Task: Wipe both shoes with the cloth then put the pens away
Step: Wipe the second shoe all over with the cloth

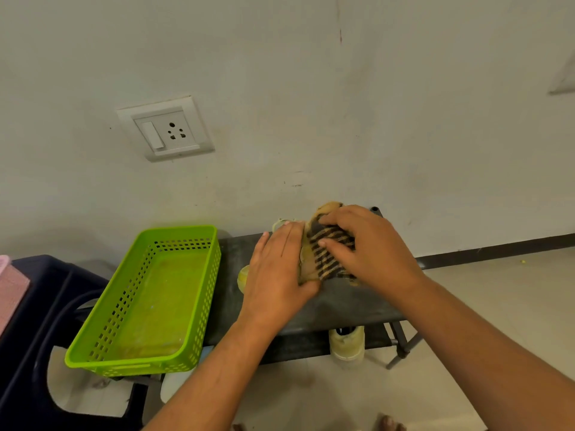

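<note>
Now right hand (367, 244) grips the soft, floppy cloth (330, 253); flat left hand (277, 269) presses the light-looking shoe (243, 275), right of the basket (130, 362).

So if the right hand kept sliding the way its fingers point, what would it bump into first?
Most likely the left hand. The right hand grips the striped cloth over the shoe, fingers pointing left, straight at it. Depth is hard to judge, though.
</note>
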